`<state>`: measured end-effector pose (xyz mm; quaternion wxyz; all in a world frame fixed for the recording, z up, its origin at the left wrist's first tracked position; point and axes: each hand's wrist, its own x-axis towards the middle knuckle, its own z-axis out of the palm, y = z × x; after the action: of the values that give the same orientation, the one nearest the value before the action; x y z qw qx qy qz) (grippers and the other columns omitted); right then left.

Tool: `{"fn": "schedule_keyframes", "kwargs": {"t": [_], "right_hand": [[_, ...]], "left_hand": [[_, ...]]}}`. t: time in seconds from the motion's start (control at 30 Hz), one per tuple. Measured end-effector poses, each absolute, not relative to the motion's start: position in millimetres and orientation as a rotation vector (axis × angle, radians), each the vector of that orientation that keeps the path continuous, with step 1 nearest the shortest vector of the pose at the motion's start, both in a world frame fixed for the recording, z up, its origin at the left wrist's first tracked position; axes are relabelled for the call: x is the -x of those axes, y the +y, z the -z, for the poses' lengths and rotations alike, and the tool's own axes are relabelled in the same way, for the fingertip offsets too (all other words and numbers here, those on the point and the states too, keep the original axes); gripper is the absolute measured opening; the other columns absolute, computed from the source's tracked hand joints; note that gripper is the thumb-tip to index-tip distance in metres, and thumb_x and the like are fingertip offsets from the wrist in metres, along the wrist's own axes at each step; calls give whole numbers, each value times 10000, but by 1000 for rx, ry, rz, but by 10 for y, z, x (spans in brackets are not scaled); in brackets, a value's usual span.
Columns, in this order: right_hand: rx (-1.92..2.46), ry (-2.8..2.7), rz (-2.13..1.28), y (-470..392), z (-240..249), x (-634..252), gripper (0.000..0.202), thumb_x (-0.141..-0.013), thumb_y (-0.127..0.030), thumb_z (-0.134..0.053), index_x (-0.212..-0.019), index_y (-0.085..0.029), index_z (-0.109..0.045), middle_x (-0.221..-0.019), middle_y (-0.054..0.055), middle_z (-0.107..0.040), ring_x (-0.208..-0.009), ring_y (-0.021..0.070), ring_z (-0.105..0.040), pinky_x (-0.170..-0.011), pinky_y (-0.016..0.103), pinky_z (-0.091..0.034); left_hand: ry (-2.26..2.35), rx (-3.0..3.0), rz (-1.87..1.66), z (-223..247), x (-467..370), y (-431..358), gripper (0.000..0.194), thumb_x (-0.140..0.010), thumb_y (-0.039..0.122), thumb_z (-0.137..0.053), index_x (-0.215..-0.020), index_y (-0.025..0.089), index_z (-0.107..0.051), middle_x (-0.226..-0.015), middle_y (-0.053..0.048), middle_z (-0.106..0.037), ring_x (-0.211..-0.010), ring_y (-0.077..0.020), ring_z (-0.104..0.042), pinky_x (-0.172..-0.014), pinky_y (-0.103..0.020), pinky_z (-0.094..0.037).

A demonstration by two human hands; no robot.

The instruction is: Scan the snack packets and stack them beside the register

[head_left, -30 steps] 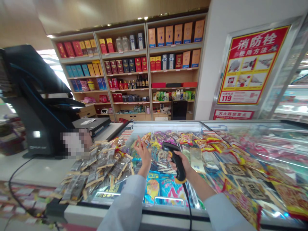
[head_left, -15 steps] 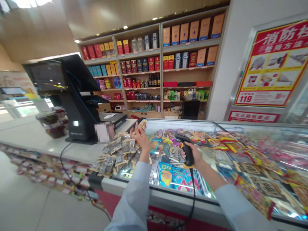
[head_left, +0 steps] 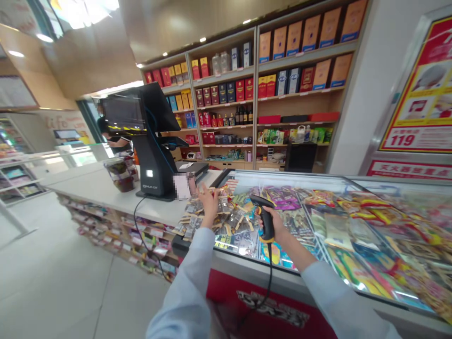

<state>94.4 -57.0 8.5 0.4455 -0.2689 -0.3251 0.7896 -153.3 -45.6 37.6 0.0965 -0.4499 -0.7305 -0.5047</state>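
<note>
Fingers of right hand [head_left: 277,227] curled round grip of scanner [head_left: 269,223], up above glass-topped freezer [head_left: 226,285]! Scanner's head aims left and away from wearer, handle's long axis near upright, butt down, dark cable [head_left: 270,270] drooping below. Smooth black plastic, orange trim, pistol shape. Over to left hand [head_left: 209,205]: fingers splayed above crinkly clear packets [head_left: 192,219] with pale flat strips, heaped beside smooth white worktop [head_left: 162,213]. Touching packets? Cannot tell.
</note>
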Motion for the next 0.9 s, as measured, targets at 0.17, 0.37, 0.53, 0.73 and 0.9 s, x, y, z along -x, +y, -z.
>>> {"fn": "schedule_keyframes", "kwargs": {"t": [0.17, 0.37, 0.53, 0.73, 0.9], "right_hand": [[566, -799, -1974, -555, 276, -769, 210, -778, -364, -578, -740, -161, -612, -518, 7, -547, -391, 92, -454, -344, 184, -389], [457, -791, -1966, -533, 414, -782, 218, -777, -367, -581, -782, -153, -628, -590, 22, -579, -408, 83, -453, -347, 180, -385], [465, -819, -1972, -496, 465, -778, 242, -793, -389, -564, -779, -155, -625, -561, 16, -560, -400, 85, -448, -342, 179, -374], [460, -811, -1973, -495, 440, -759, 227, -787, -379, -571, -755, -158, -615, -581, 15, -560, -410, 86, -456, -352, 185, -391], [473, -748, -2012, -529, 373, -737, 207, -792, -351, -559, -737, -155, -599, -571, 12, -564, -402, 77, -439, -352, 180, -380]], "left_hand": [[-2328, 1608, 950, -279, 1556, -590, 635, -865, 598, -376, -1408, 268, -383, -1442, -135, -414, -1320, -335, -371, -1095, -586, -178], [-2359, 1611, 935, -353, 1559, -660, 553, -889, 510, -371, -1383, 270, -427, -1386, -113, -489, -1234, -303, -473, -1062, -523, -294], [-2323, 1580, 962, -336, 1554, -659, 465, -905, 458, -357, -1291, 268, -534, -1347, -100, -520, -1175, -294, -514, -1001, -455, -372], [-2324, 1563, 929, -319, 1582, -623, 447, -914, 403, -354, -1294, 256, -537, -1272, -114, -573, -1122, -276, -551, -956, -421, -407], [-2294, 1589, 953, -297, 1614, -592, 459, -921, 412, -326, -1280, 227, -545, -1253, -129, -586, -1128, -278, -554, -966, -421, -407]]}}
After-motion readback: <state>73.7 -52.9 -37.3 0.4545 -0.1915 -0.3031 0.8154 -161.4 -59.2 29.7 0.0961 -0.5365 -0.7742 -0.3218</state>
